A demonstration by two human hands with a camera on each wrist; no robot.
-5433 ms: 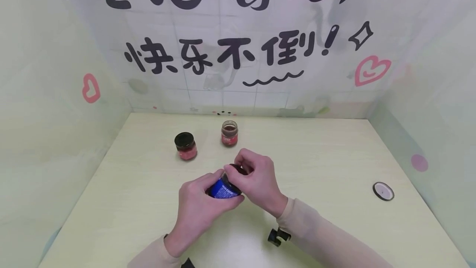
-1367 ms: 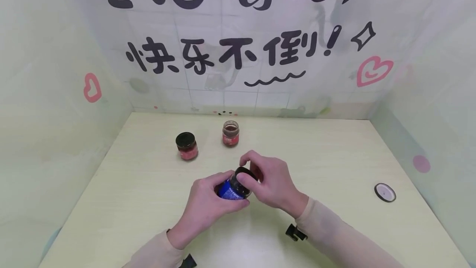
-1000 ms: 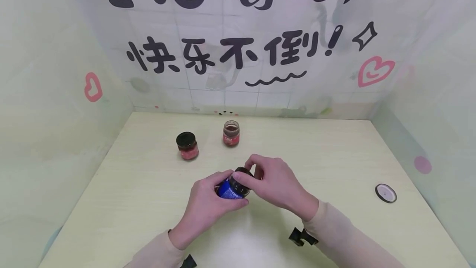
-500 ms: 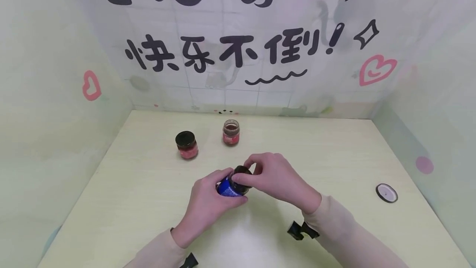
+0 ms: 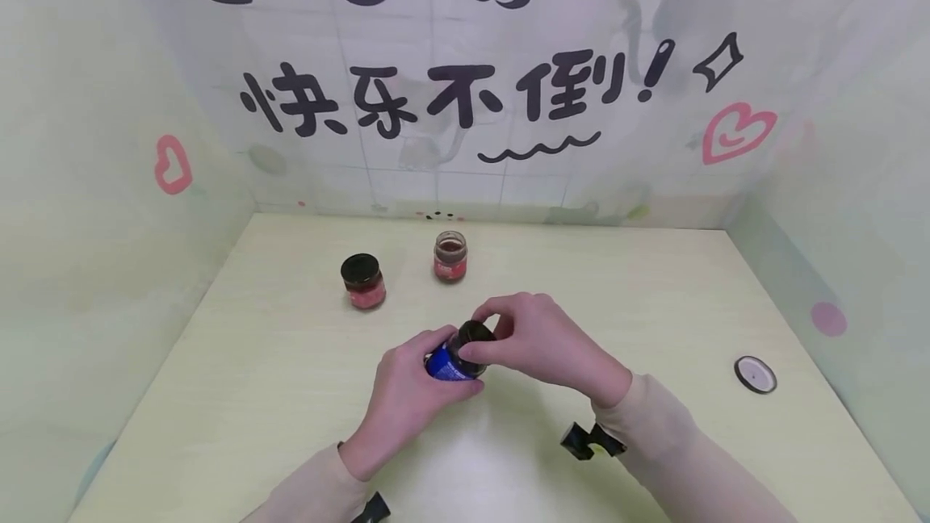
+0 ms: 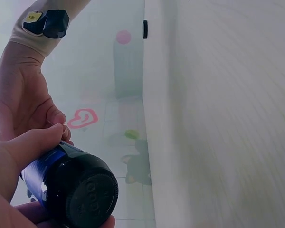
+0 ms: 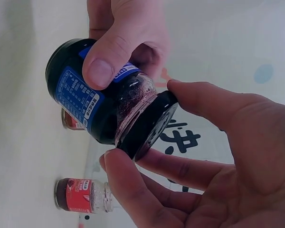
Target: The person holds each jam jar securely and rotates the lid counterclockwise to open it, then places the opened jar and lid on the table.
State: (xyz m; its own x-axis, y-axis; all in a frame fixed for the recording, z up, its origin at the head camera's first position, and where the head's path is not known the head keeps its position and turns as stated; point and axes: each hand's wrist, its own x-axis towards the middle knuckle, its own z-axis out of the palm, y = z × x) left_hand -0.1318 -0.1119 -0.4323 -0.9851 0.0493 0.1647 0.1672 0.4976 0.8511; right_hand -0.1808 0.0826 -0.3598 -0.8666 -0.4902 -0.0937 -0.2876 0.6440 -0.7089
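Note:
Held above the table is a glass jar (image 5: 446, 365) of dark contents with a blue label, tilted with its top toward the right. My left hand (image 5: 408, 384) grips the jar round its body; the left wrist view shows the jar's dark base (image 6: 92, 197) toward the camera. My right hand (image 5: 538, 341) pinches the black lid (image 7: 149, 124) at the jar's mouth, thumb on one side and fingers on the other. In the right wrist view the lid sits at the jar's neck; whether it is loose I cannot tell.
Behind the hands stand a red-labelled jar with a black lid (image 5: 363, 282) and an open red-labelled jar (image 5: 450, 258). A loose lid (image 5: 756, 375) lies at the right, its white inside up. Printed walls surround the pale table (image 5: 240, 394) at the back and sides.
Since the first frame, both hands and the blue-labelled jar have moved slightly right. My right fingers have shifted round the lid, and the right wrist has swung outward. The other jars stay put.

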